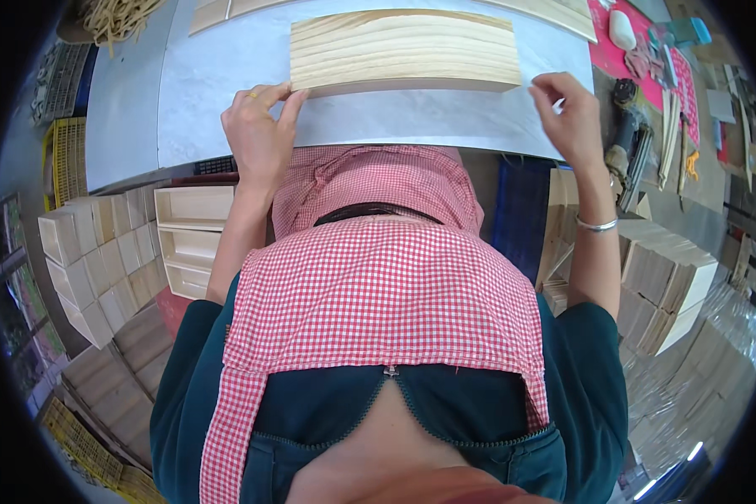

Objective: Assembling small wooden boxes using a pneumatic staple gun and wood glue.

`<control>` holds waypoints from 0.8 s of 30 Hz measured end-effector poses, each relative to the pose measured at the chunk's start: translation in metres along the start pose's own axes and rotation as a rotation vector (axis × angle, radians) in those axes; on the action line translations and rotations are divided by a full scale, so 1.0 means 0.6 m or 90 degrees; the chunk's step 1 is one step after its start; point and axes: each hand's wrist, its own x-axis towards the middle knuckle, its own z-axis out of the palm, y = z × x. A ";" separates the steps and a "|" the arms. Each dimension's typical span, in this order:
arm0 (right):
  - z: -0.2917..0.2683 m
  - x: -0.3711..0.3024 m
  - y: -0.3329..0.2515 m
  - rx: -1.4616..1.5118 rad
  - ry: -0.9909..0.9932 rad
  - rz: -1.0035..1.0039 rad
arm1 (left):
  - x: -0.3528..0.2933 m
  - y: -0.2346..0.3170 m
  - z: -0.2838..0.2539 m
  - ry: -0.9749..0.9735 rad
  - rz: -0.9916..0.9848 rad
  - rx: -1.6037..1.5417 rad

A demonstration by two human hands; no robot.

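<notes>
A long, pale, box-shaped wooden piece (pixel 403 49) with wavy grain lies crosswise on the white marbled tabletop (pixel 370 122). At its near left corner is my left hand (pixel 260 134), thumb and forefinger closed on the edge. The forefinger tip is partly hidden by the corner. Off the piece's right end, a small gap away, my right hand (pixel 569 118) hovers with curled fingers, thumb and forefinger forming a loop. Whether something small is pinched there I cannot make out.
Thin wooden boards (pixel 554 15) lie along the table's far side. Beyond its right edge a power tool (pixel 623 126) rests near wooden strips (pixel 670 139). Open wooden boxes (pixel 195 206) are stacked low at left; more stacked wood (pixel 668 273) stands at right. Yellow crates (pixel 67 160) are far left.
</notes>
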 end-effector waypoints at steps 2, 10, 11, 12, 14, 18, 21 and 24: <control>0.014 -0.014 -0.013 0.014 -0.025 0.033 | 0.001 0.000 -0.002 -0.014 -0.010 0.017; 0.023 -0.001 -0.016 -0.008 -0.047 0.014 | 0.005 0.009 -0.009 -0.047 -0.008 0.056; 0.022 0.000 -0.018 -0.007 -0.050 -0.006 | 0.005 0.009 -0.009 -0.049 0.001 0.070; 0.021 0.001 -0.018 -0.005 -0.053 -0.026 | 0.004 0.009 -0.010 -0.052 0.010 0.083; 0.022 0.001 -0.015 -0.002 -0.048 -0.042 | 0.004 0.011 -0.011 -0.055 0.027 0.100; 0.032 -0.003 -0.002 0.012 -0.010 -0.098 | 0.002 0.016 -0.012 -0.043 0.066 0.131; 0.030 -0.002 0.004 0.023 -0.010 -0.086 | 0.002 0.015 -0.010 -0.053 0.066 0.107; 0.029 0.000 0.008 0.040 -0.012 -0.074 | 0.012 0.020 -0.021 -0.066 0.063 0.088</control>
